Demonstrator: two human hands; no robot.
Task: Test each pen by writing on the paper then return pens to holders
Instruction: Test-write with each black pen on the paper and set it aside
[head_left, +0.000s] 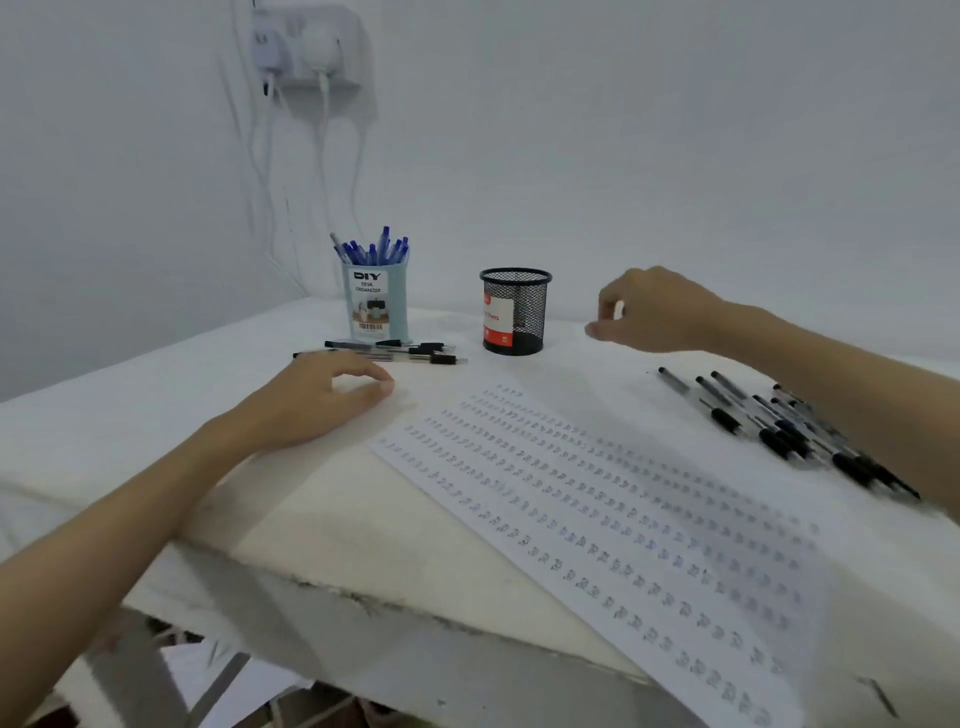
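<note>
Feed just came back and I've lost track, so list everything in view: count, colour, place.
blue pens: about ten, blue, upright in the light blue holder
light blue holder: one, far left of table
mesh holder: one, black, far centre
black pens by the holders: a few, lying in front of the light blue holder
black pen pile: many, right side
paper: one sheet, white, rows of marks, centre
wall socket: white, with cables
left hand: resting on table, empty
right hand: raised beside mesh holder, empty

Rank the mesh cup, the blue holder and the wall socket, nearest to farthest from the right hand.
From the right hand:
1. Mesh cup, just to its left.
2. Blue holder, farther left, full of blue pens.
3. Wall socket, high on the wall.
</note>
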